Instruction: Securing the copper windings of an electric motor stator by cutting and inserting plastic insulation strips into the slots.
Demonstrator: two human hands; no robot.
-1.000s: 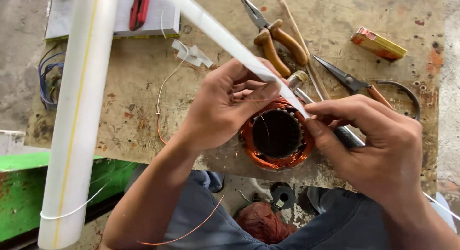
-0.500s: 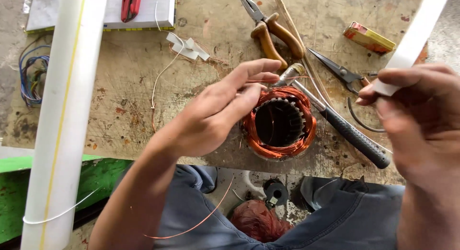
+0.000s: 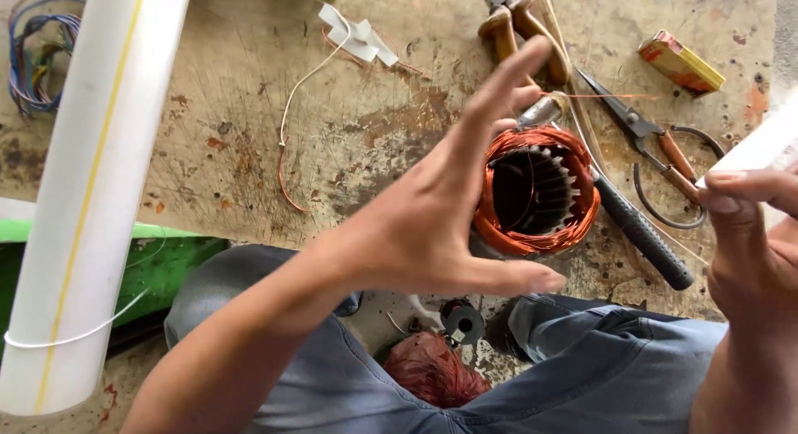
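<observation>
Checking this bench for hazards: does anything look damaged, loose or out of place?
The worn workbench is scratched and rust-stained. A loose wire trails across it, and tangled copper wire lies below its edge. The stator looks intact.

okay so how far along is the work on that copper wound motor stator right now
Done, by the look of it: copper coils already ring the stator, which sits on the worn bench. In hand: the right hand pinches a white strip off to the side, while the left hand is spread open beside the stator, holding nothing. Left: that strip is not in the stator yet. Pliers and scissors lie unused.
</observation>
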